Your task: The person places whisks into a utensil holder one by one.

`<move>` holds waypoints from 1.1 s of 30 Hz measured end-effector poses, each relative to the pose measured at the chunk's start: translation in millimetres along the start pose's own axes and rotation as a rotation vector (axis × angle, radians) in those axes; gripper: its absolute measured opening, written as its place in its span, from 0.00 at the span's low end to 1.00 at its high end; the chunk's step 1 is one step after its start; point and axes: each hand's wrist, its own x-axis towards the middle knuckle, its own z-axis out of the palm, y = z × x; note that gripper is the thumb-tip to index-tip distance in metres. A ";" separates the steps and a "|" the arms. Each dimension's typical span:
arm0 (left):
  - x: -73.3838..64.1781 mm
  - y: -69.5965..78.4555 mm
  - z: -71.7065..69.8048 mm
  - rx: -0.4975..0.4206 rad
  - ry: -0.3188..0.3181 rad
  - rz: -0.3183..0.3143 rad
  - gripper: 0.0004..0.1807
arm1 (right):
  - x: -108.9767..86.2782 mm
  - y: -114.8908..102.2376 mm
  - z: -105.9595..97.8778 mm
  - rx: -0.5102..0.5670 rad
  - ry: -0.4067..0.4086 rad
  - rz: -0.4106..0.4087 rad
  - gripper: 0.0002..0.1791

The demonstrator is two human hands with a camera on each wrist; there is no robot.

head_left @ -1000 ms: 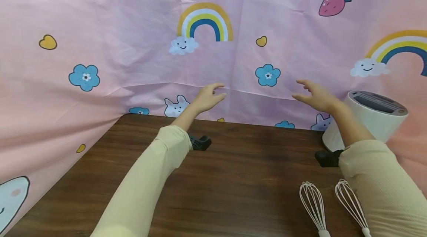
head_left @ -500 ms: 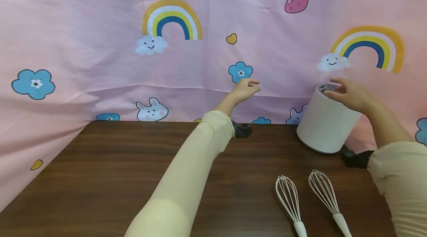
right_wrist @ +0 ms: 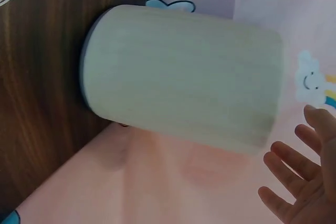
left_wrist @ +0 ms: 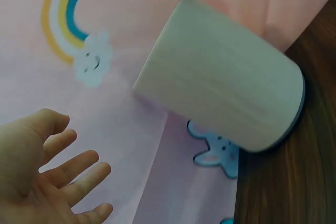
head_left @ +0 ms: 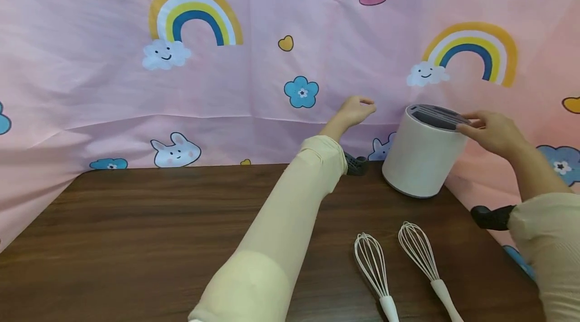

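Observation:
A white knife block (head_left: 423, 153) with a grey slotted top stands upright at the back right of the table. My right hand (head_left: 494, 133) is at the right side of its upper rim, thumb and fingers spread apart. In the right wrist view those fingers (right_wrist: 294, 169) lie just beyond the top end of the block, holding nothing. My left hand (head_left: 355, 110) hovers left of the block with a gap between them. Its loosely spread fingers (left_wrist: 79, 174) hold nothing in the left wrist view.
Two white whisks (head_left: 373, 266) lie on the dark wooden table (head_left: 158, 231) at the front right, handles toward me. A pink patterned cloth (head_left: 267, 5) hangs close behind the table and along its right side.
The head view has turned to the right. Both hands have moved toward the knife block, the right one to its upper rim and the left one nearer its left side.

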 end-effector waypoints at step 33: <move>29.0 17.6 59.0 0.150 0.121 -0.003 0.17 | -4.7 -21.3 39.6 0.610 0.346 0.297 0.32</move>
